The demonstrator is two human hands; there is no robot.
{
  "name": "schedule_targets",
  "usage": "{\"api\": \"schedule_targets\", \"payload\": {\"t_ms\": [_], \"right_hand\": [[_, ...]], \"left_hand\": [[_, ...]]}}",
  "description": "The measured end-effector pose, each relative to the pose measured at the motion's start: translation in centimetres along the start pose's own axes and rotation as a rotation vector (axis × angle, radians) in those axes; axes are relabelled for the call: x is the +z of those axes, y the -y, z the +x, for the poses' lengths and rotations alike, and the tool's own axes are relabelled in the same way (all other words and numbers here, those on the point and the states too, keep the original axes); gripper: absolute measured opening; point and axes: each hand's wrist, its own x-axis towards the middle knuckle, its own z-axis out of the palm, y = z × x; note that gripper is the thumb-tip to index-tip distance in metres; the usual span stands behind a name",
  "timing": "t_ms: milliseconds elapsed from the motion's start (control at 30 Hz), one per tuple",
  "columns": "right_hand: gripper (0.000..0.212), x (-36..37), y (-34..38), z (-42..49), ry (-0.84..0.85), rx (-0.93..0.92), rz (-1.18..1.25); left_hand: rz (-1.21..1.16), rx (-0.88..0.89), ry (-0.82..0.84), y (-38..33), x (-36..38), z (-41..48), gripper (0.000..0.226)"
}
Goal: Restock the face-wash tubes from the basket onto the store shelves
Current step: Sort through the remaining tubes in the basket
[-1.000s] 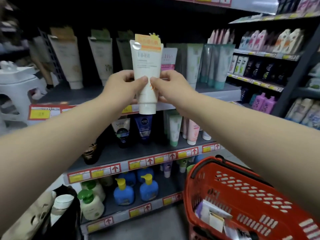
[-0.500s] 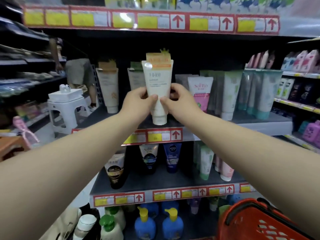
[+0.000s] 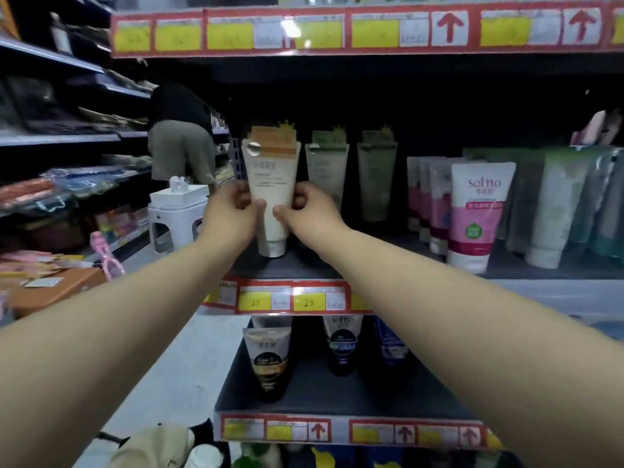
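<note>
2 hands grasp 1 tube: the left hand (image 3: pixel 233 214) pinches the cream face-wash tube (image 3: pixel 271 197) by its left edge, and the right hand (image 3: pixel 310 214) pinches its right edge, fingers curled round it. The tube is upright, cap down, at the left end of the dark shelf (image 3: pixel 304 265), just beside 2 green tubes (image 3: pixel 327 170), with a pink tube (image 3: pixel 476 214) farther right.

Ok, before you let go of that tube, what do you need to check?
1. Grip: left hand and right hand both hold the cream tube: ok.
2. Tube upright, cap down: ok.
3. Cap resting on the shelf: cannot tell.
4. Label facing out: ok.
5. Apart from the green-topped tube beside it: ok.
</note>
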Motion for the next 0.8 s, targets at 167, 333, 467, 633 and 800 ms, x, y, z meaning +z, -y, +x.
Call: {"api": "schedule_targets", "payload": {"t_ms": [167,333,467,633,800], "right_hand": [[0.045,0.8,0.2,0.6,0.039,-0.017,-0.115],[0.041,1.7,0.0,1.0,0.013,-0.014,-0.138],[0.038,1.8,-0.1,0.7,0.017,0.033,-0.195],[0.048,0.2,0.8,-1.5,0.088,-0.025,-0.333],[0.062,-4.1,1.0,-6.2,0.172,-0.209,-0.639]], "left_hand": [[0.028,-0.052,0.022,0.9,-0.9,1.1,0.033],[0.116,-0.034,0.031,1.1,-1.2,1.0,0.037],[0.260,-0.016,0.112,1.1,-1.3,-0.1,0.040],[0.487,0.010,0.153,0.2,-1.7,-2.6,0.037],[0.699,0.211,0.174,-2.0,-1.4,-6.8,0.047]]}}
